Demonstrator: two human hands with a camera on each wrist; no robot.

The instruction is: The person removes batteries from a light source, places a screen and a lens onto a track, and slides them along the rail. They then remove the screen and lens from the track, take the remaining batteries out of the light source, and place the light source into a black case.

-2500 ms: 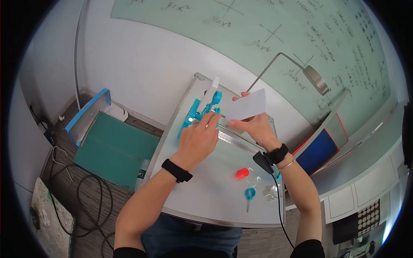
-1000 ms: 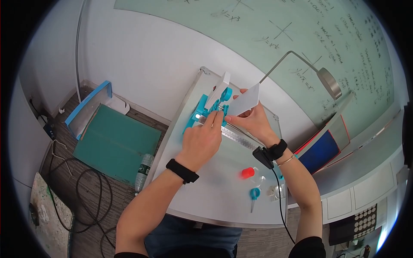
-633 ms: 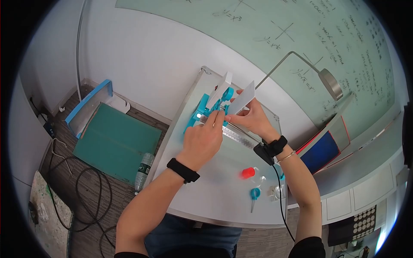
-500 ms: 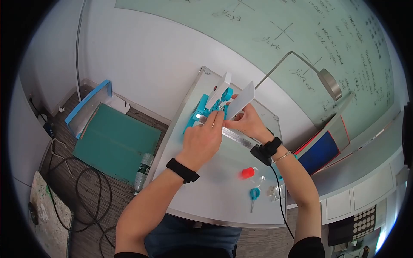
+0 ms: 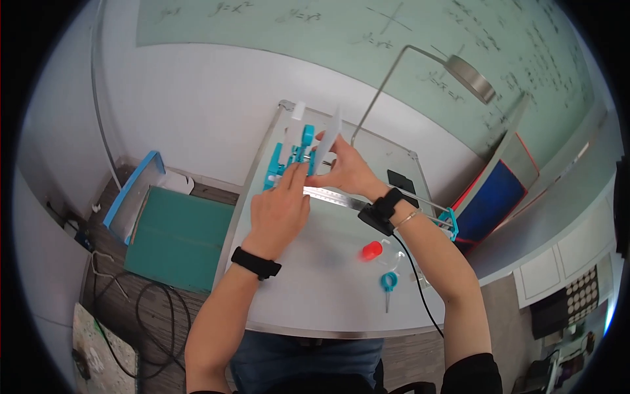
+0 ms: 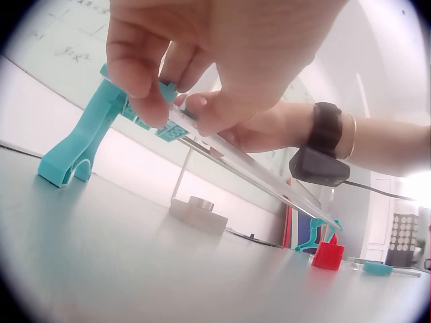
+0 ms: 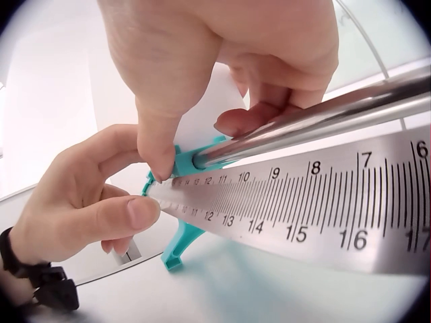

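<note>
A turquoise end stand (image 5: 273, 167) carries metal rods (image 7: 316, 128) and a steel ruler (image 5: 335, 198). My left hand (image 5: 281, 210) pinches a small turquoise piece (image 6: 172, 129) on the rail beside that stand. Just right of it, my right hand (image 5: 351, 169) grips the turquoise base (image 7: 192, 160) of an upright white card (image 5: 327, 139), thumb in front and fingers around the far side. Between stand and card rise a turquoise ring (image 5: 308, 135) and a white panel (image 5: 293, 131). Fingers hide part of both pinched pieces.
On the table (image 5: 295, 295) are a red cylinder (image 5: 372, 251), clear pieces and a turquoise ring with a pin (image 5: 388, 282). The rail's far stand (image 5: 450, 223) is at the right. A lamp (image 5: 469, 77) arches behind; a cable hangs from my right wrist.
The white card has turned from showing its broad face to nearly edge-on. My right hand has come lower around its base. The head view has shifted; my left hand stays at the end stand.
</note>
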